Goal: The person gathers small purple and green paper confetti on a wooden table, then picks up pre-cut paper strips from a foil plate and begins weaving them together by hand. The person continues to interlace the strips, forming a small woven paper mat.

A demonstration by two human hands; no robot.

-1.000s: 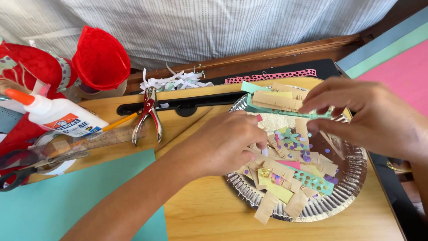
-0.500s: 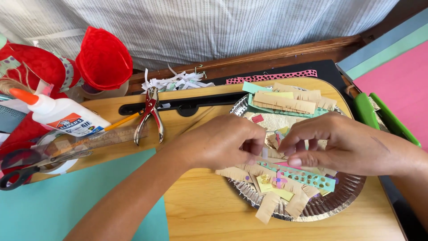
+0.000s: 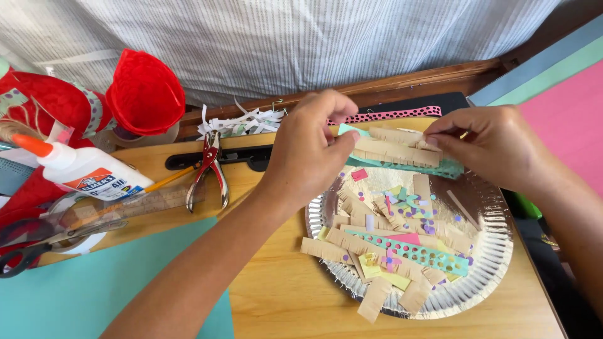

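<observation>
- Desk [image 3: 282, 295]: pale wood, smooth.
- Foil plate [image 3: 483, 276], right edge: ribbed rim, heaped paper scraps; a nudge could scatter them.
- Glue bottle [image 3: 88, 176], left edge: white, orange cap.
- Left hand [image 3: 311, 154], right hand [image 3: 496, 144]: each pinching an end of the strip.
- Strip [image 3: 402, 154], above plate's far rim: tan fringe on teal; flimsy, may tear if pulled.

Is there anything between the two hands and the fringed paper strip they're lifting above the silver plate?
Nothing visible. The left hand pinches one end of the fringed paper strip and the right hand pinches the other, above the silver plate.
</observation>
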